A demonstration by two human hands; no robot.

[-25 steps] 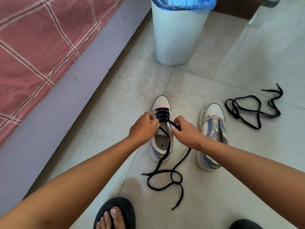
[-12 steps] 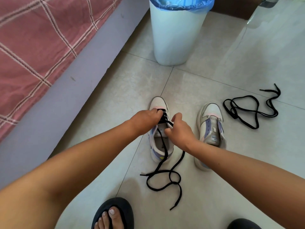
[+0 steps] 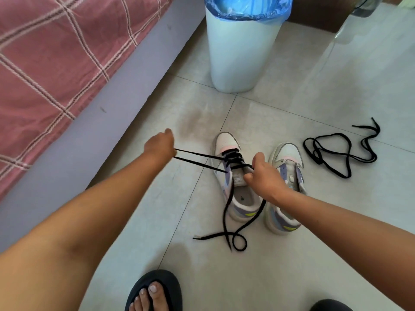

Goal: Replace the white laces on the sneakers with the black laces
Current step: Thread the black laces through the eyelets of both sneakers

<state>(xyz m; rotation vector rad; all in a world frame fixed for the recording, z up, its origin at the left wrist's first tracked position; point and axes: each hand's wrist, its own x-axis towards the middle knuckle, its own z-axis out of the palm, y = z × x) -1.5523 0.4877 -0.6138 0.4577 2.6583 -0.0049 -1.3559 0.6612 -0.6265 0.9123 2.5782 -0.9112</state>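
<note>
Gripping a doubled stretch of the black flat shoelace (image 3: 197, 159), my left hand (image 3: 160, 143) has it drawn taut out to the left of the white, lilac and pink low sneaker (image 3: 233, 176) standing on the pale floor tiles (image 3: 280, 254). My right hand (image 3: 263, 173) is curled at the other side of that sneaker's eyelets, pinching the same lace where it leaves the crossed rows. Both loose ends run down past the heel and cross in a loop on the tiles, one tip pointing left. Just beside my right wrist stands the matching second sneaker (image 3: 286, 189), its tongue bare of any lace; my forearm hides part of its near side. Well to the right lies the other black shoelace (image 3: 336, 151) in a loose tangle. Beyond the shoes stands a white plastic bin with a blue liner (image 3: 240, 46). Along the left runs a lilac bed base under a pink checked cover (image 3: 56, 52). Nearest me, a foot in a dark sandal (image 3: 155, 290).
</note>
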